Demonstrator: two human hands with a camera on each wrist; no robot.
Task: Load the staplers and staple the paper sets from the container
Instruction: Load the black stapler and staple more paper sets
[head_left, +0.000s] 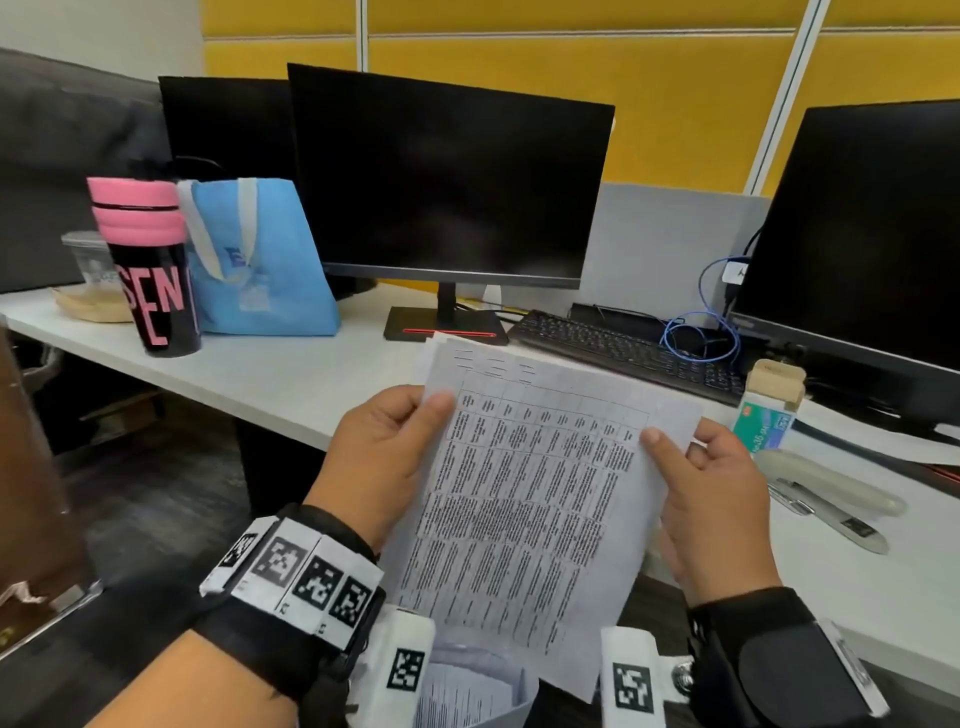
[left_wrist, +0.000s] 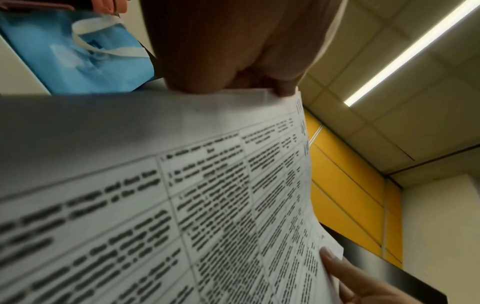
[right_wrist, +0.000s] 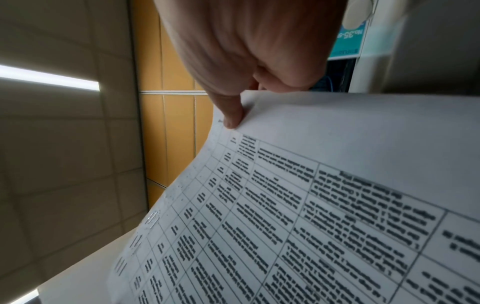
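Note:
A paper set (head_left: 530, 493) printed with a dense table is held up over the desk's front edge. My left hand (head_left: 415, 415) pinches its left edge, thumb on the front, and my right hand (head_left: 675, 447) pinches its right edge the same way. Both wrist views show the sheet close up: paper set (left_wrist: 207, 205) under my left hand (left_wrist: 283, 90), paper set (right_wrist: 324, 205) under my right hand (right_wrist: 233, 117). A beige stapler (head_left: 831, 486) lies swung open on the desk to the right, behind it a teal staple box (head_left: 766, 418). More printed sheets sit in a container (head_left: 467, 686) below my wrists.
A white desk (head_left: 270, 379) carries a monitor (head_left: 447, 182) in the middle, a second monitor (head_left: 862, 228) at the right, a black keyboard (head_left: 623, 353), a blue cable (head_left: 701, 332), a pink-and-black tumbler (head_left: 150, 265) and a blue bag (head_left: 260, 260) at the left.

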